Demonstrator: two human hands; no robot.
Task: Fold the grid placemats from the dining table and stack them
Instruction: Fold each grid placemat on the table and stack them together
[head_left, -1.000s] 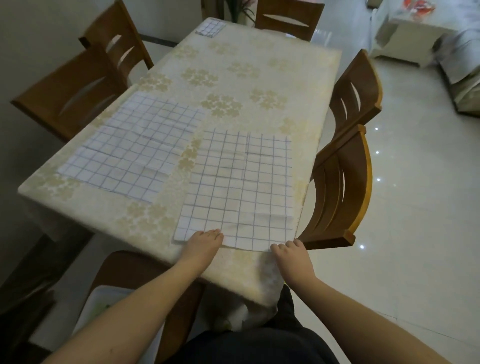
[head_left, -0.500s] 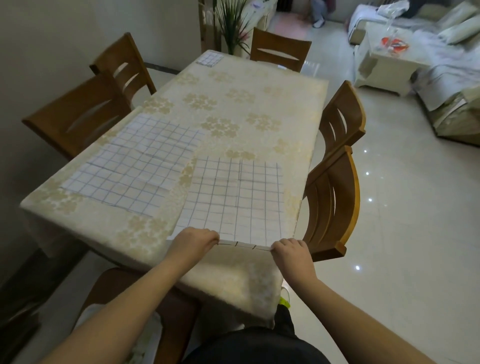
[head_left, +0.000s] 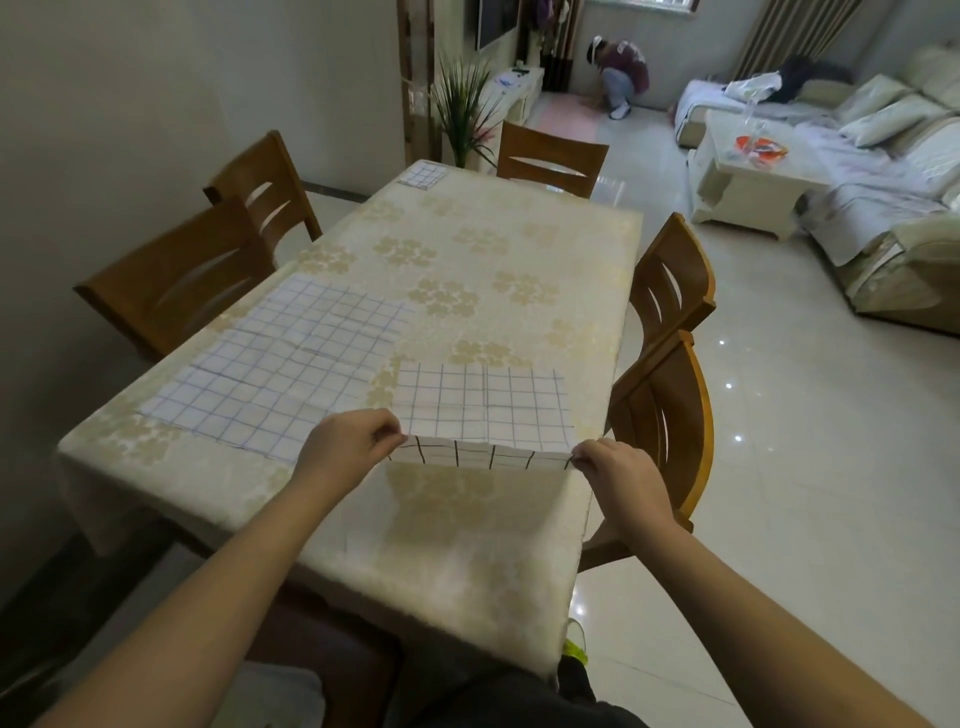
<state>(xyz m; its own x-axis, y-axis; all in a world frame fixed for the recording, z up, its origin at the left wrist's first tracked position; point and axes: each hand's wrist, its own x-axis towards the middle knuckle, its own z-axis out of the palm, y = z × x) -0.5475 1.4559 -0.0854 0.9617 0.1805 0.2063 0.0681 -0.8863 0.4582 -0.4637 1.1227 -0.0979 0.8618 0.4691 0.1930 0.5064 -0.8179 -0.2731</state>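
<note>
You now have the near edge of the right-hand placemat lifted clear of the bench; a second ago that edge lay flat under your fingertips, and half a second ago it had only begun to rise. I judge the first fold to be under way: the raised edge is travelling toward the far edge, which rests on the cloth.

The bench carries a pale cloth with a gold flower pattern. On its left side the second placemat lies fully spread and untouched, just beside the one in hand. A small folded grid piece sits at the far corner, well apart, which I take to be the start of the stack.

The placemat in hand is white with a dark grid, thin and limp, creased down its middle, and it sags slightly between your grips, its underside showing along the lifted edge.

Your left hand pinches the near left corner between thumb and fingers. Your right hand pinches the near right corner likewise.
</note>
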